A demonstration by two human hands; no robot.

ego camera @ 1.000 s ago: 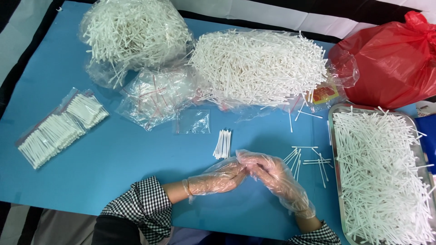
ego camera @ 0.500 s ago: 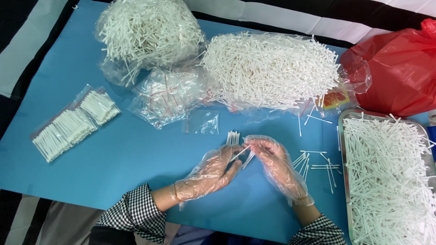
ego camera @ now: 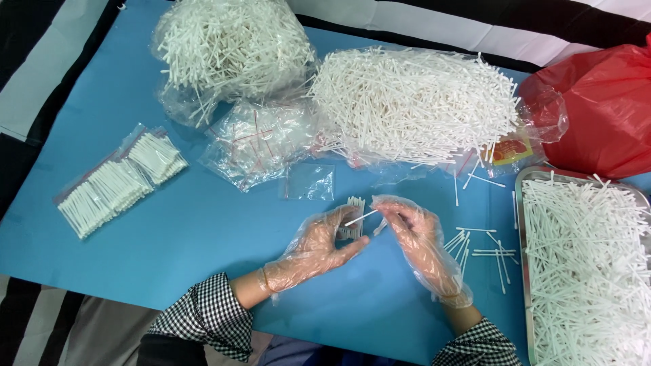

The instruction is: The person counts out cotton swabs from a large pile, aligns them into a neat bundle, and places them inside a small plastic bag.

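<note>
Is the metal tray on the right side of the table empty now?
No, the metal tray is full of loose white sticks, piled across nearly its whole visible surface.

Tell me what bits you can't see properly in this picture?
Head view only:
- Small bundle of sticks: partly hidden by the left hand.
- Metal tray: cut off by the right and bottom edges.
- Red bag: cut off at the right edge; contents hidden.

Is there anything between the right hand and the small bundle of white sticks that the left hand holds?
Nothing visible. The right hand is beside the bundle in the left hand, one stick bridging them.
</note>
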